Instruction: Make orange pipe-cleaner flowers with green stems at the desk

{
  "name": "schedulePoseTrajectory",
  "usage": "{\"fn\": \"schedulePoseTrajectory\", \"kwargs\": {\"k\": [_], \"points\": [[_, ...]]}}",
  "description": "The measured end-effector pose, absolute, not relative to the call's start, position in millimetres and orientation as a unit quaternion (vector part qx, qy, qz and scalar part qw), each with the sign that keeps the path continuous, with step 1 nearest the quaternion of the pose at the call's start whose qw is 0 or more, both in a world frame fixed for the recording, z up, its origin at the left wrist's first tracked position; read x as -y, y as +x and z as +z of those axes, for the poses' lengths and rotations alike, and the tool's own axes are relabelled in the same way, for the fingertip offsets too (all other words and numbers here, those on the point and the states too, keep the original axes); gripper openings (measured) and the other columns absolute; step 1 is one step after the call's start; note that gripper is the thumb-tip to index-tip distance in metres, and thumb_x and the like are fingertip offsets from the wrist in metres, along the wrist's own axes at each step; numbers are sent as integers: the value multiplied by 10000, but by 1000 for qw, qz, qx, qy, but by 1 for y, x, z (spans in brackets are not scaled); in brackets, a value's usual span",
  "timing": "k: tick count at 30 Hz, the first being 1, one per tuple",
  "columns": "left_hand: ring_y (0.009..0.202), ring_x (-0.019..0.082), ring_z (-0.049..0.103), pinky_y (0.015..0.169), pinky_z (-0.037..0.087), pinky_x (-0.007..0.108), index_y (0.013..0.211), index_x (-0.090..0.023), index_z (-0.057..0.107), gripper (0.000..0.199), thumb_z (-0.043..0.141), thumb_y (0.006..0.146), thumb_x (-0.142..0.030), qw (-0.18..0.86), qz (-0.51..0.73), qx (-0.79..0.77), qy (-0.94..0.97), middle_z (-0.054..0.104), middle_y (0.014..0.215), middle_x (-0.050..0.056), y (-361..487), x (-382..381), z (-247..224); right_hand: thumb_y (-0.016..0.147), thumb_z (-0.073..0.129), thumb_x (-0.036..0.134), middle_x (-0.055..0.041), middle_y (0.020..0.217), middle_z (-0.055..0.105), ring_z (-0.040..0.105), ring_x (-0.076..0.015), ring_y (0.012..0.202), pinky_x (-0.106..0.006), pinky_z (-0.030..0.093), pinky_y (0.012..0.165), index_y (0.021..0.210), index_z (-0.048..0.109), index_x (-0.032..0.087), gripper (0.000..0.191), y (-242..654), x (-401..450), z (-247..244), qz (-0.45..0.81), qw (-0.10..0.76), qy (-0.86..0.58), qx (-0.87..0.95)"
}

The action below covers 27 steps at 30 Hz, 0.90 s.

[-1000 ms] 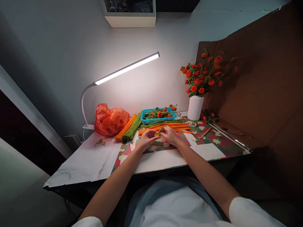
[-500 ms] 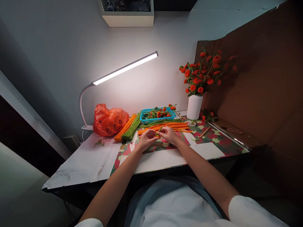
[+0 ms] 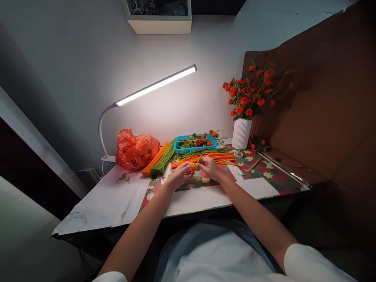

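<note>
Over the front middle of the table, both hands meet around a small orange pipe-cleaner flower (image 3: 194,167) with a short green stem. My left hand (image 3: 182,173) pinches the orange head from the left. My right hand (image 3: 210,167) has its fingers closed on the flower's green stem side, the stem end poking up above the fingertips. Just behind the hands lie loose orange pipe cleaners (image 3: 223,156). Bundles of orange (image 3: 155,159) and green pipe cleaners (image 3: 163,161) rest to the left.
A blue basket (image 3: 196,150) of finished flowers stands at the back. To its left sits an orange plastic bag (image 3: 136,149) beside a lit clamp lamp (image 3: 155,85). A white vase (image 3: 241,134) of orange flowers, tape rolls (image 3: 238,154) and a wooden stick (image 3: 254,165) are on the right.
My left hand has turned and lowered slightly, showing more of the orange flower head between the hands. The right hand stays almost where it was.
</note>
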State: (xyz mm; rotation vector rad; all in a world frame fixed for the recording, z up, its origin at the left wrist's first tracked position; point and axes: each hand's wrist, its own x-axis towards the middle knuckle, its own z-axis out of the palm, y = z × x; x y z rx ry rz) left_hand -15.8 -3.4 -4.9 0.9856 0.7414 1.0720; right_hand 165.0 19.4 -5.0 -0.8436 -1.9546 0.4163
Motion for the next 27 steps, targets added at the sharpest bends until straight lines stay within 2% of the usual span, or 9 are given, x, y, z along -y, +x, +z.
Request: {"fn": "schedulePoseTrajectory", "kwargs": {"k": [5,12,15,19,23,27], "points": [[600,76,580,572,484,165,929,-116,637,214,667,786,-273,709,461,-327,422,696,846,95,-17,4,-4,836,553,243,-28,767,600,545,-160,755,-280,411,703,722,592,174,140,164,-14,-3,225,465,-326,792],[598,92,573,555,494,193,935,-158,648,213,669,770,-291,699,473,-347,408,695,830,65,-18,0,-6,774,571,169,-37,865,618,540,-191,918,-329,408,855,749,640,187,75,163,-15,-2,216,470,-340,785],[605,94,573,560,492,202,920,-165,643,244,697,744,-324,686,479,-347,423,688,837,57,-19,-1,-8,762,579,217,-37,857,630,571,-182,857,-319,445,796,766,639,178,72,163,-16,-2,284,476,-345,758],[621,90,573,571,485,196,905,-161,632,276,730,719,-338,683,483,-338,431,672,819,47,-19,-1,-8,727,629,343,-25,770,644,596,-162,740,-289,468,693,740,621,164,180,162,-16,-2,389,467,-352,712],[618,82,572,578,484,184,867,-162,616,281,776,680,-298,688,498,-333,409,647,760,21,-17,-1,-9,698,659,430,-20,741,639,587,-153,705,-279,459,664,725,616,164,272,161,-18,-3,413,473,-354,693],[661,82,609,641,512,195,886,-157,591,296,779,685,-266,680,504,-329,418,655,801,25,-17,-1,-9,678,672,484,-20,721,630,577,-151,676,-278,448,632,714,614,160,331,161,-23,-8,406,479,-363,688]]}}
